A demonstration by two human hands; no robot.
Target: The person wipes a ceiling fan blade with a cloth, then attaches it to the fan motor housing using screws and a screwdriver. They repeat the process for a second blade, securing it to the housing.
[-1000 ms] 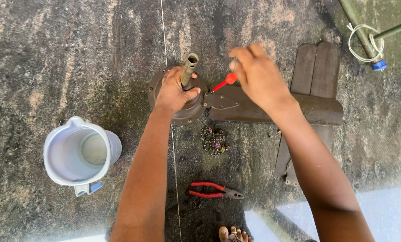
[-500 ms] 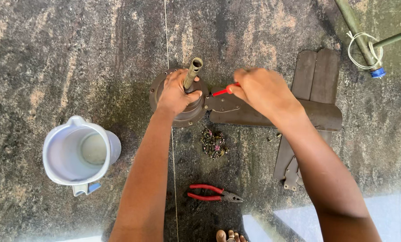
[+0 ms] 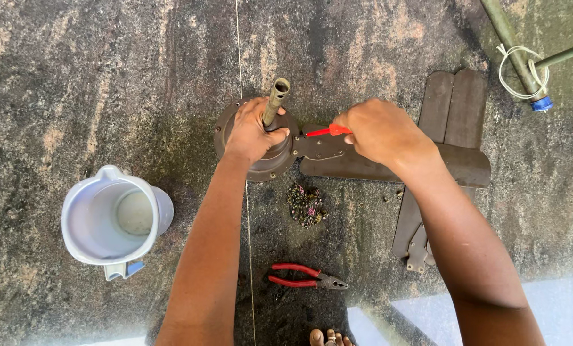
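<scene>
The ceiling fan motor [image 3: 261, 150] is being gripped from above by the left hand [image 3: 253, 131], while a red-handled screwdriver [image 3: 328, 131] is being clenched in the fisted right hand [image 3: 379, 131] over a fan blade [image 3: 389, 166].

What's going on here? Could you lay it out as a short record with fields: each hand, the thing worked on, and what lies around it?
Setting: mottled stone floor, seen from above
Left hand: grips the round brown fan motor at the base of its upright metal rod
Right hand: closed on a red-handled tool, over the blade bracket
Attached blade: lies flat, to the right of the motor
Loose blades: stacked beneath it
Nearby: red pliers, small pile of screws, pale plastic jug, green pipe
</scene>
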